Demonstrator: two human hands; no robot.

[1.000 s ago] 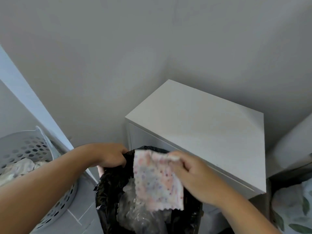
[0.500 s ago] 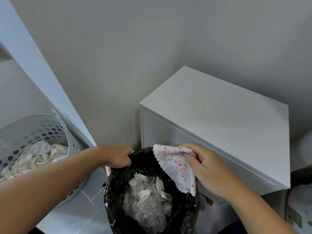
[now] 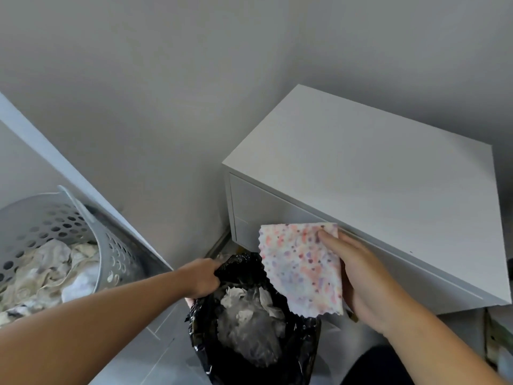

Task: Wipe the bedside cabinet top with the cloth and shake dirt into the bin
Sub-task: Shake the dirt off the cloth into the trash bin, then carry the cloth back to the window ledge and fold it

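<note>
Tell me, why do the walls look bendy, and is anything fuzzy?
In the head view the wide lens bows the straight wall lines and the cabinet edges; the light is soft, with no glare on the cabinet top; the cloth looks slightly soft, and the laundry basket at the left edge is stretched.

No legible text, label, brand, number or sign appears on any surface in view. The cloth (image 3: 301, 269) pinched in the right hand (image 3: 361, 276) bears only coloured speckles, no lettering. The bin (image 3: 305, 337) liner gripped by the left hand (image 3: 201, 277) is plain black.
</note>
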